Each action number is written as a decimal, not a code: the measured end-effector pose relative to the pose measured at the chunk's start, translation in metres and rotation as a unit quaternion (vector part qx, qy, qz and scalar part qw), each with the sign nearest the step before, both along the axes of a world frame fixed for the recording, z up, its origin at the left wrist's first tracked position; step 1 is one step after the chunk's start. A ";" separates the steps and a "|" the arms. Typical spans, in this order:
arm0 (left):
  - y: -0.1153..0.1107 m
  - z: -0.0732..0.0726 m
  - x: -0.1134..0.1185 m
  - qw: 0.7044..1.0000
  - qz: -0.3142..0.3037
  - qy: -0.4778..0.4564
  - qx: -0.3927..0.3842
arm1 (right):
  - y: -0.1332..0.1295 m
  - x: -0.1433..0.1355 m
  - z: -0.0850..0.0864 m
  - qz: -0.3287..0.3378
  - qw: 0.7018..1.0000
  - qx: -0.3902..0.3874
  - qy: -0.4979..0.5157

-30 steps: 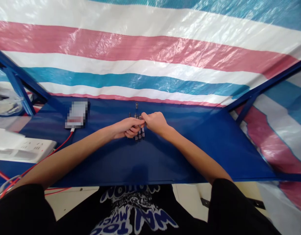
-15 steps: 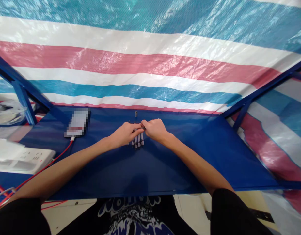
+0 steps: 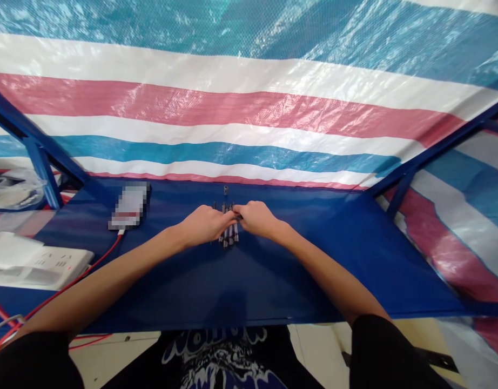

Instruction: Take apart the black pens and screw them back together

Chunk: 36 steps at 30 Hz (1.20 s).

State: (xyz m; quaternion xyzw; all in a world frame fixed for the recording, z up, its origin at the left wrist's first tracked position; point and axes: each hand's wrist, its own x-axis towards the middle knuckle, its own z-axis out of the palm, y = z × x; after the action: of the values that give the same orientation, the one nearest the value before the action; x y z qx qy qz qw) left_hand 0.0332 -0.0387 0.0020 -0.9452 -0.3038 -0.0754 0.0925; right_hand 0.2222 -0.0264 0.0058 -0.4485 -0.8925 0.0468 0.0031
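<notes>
My left hand [image 3: 208, 222] and my right hand [image 3: 257, 217] meet over the middle of the blue table. Fingers of both hands are pinched together on a small, thin dark piece that is mostly hidden between them. Beneath the hands lies a row of several slim metallic rods [image 3: 228, 237], side by side and pointing away from me; the fingers cover part of them. Beyond the hands a short metal cylinder-like piece [image 3: 226, 190] rests by itself on the table.
A phone [image 3: 129, 205] on a red cable [image 3: 107, 251] lies at the left. Closer to me is a white power strip [image 3: 66, 265]. Striped plastic sheeting [image 3: 249, 113] hangs behind the blue table [image 3: 314, 270], with blue frame bars [image 3: 398, 189] on both sides.
My left hand has turned slightly, with its fingers curled in more, and more of the rods shows beneath. My right hand stays almost in place.
</notes>
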 end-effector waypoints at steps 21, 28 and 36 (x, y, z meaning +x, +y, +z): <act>0.005 0.012 -0.001 0.959 0.064 -0.141 -0.237 | 0.002 0.015 0.012 0.093 0.987 -0.097 0.087; 0.004 0.005 0.007 0.569 0.120 -0.267 -0.768 | 0.002 0.008 -0.007 0.079 0.991 0.107 -0.007; 0.016 0.001 0.002 0.475 0.116 -0.341 -0.803 | 0.012 0.024 -0.002 0.135 0.978 0.113 0.113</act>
State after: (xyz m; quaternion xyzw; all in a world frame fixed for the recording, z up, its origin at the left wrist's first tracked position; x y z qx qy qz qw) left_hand 0.0353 -0.0231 0.0028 -0.4623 -0.3463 -0.1031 -0.8097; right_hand 0.2464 -0.0141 0.0040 -0.3128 -0.9382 -0.0045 0.1481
